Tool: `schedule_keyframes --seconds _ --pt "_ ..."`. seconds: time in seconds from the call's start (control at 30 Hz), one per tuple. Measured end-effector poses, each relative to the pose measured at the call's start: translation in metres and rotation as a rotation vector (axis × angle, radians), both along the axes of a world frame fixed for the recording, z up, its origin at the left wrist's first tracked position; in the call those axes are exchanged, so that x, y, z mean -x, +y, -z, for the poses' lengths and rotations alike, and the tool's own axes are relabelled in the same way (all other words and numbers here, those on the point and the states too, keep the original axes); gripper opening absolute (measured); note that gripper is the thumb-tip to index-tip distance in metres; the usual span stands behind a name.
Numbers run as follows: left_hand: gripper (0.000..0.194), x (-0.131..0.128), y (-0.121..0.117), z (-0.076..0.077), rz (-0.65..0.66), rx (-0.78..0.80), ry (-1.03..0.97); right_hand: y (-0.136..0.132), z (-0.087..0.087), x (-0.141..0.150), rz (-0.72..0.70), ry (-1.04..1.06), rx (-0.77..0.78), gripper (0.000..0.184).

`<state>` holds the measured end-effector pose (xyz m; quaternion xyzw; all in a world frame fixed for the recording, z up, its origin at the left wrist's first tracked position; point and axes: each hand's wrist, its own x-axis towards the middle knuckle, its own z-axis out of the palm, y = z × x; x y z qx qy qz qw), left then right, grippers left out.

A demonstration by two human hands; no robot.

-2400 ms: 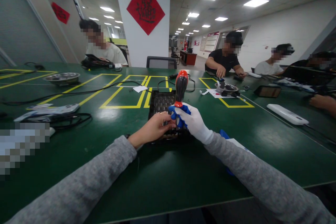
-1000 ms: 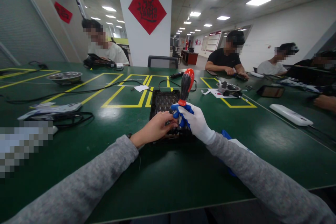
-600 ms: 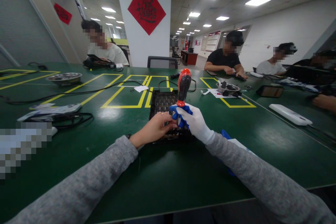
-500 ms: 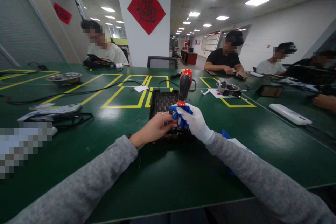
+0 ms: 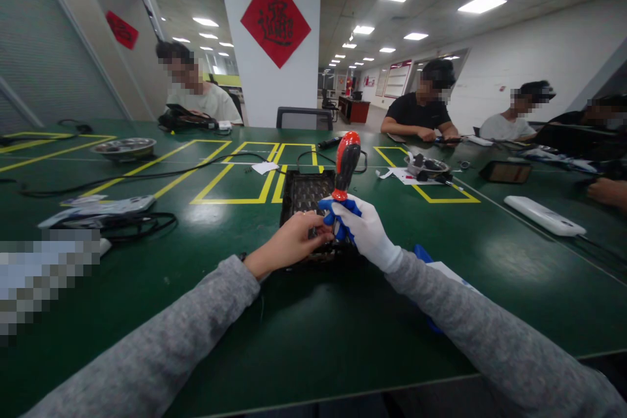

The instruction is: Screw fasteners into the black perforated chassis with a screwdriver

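Note:
My right hand (image 5: 366, 227), in a white glove with blue fingers, is closed round a screwdriver (image 5: 347, 162). Its red and black handle points up, slightly tilted, and its tip is hidden behind my fingers. Bare, my left hand (image 5: 290, 239) has its fingertips pinched together right beside the gloved fingers; whatever lies between them is too small to make out. Both hands are over a black box-like part (image 5: 304, 191) with a patterned inside, which lies on the green table (image 5: 220, 339). Its near end is partly covered by my hands.
A blue and white glove (image 5: 448, 274) lies by my right forearm. Metal bowls stand at the left (image 5: 125, 147) and right (image 5: 428, 166). A white power strip (image 5: 543, 215) is at the right, a black cable (image 5: 142, 222) at the left. Several people sit across and beside the table.
The view has shifted slightly, so everything sits a little lower and further right. Both hands keep their places over the black part, and the screwdriver stays upright.

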<state>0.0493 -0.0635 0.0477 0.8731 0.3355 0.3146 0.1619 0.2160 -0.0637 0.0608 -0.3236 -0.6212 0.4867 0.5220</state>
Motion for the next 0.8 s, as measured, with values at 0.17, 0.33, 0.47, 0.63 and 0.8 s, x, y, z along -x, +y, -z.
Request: schedule_keyframes --seconds 0.17,0.33,0.47,0.63,0.8 --pt "0.015 -0.0005 -0.0003 0.0005 -0.012 0.025 -0.005 -0.0001 -0.0008 0.0003 -0.007 -0.009 0.007 0.029" --pt "0.012 0.0003 0.0 0.0008 0.039 0.0 -0.006 0.0001 -0.0002 0.0003 -0.014 0.002 0.018 0.03" --pt "0.009 0.0002 -0.0006 -0.0011 0.019 -0.015 -0.003 -0.0006 -0.0011 0.0 0.014 0.005 -0.022 0.026" --pt "0.014 -0.0016 -0.0036 -0.003 -0.005 0.027 -0.017 -0.0009 -0.0013 0.0004 0.024 0.001 -0.026 0.027" --pt "0.012 -0.0013 -0.0017 -0.0004 0.003 0.017 -0.017 0.0008 0.0015 0.0004 0.004 0.019 0.018 0.03"
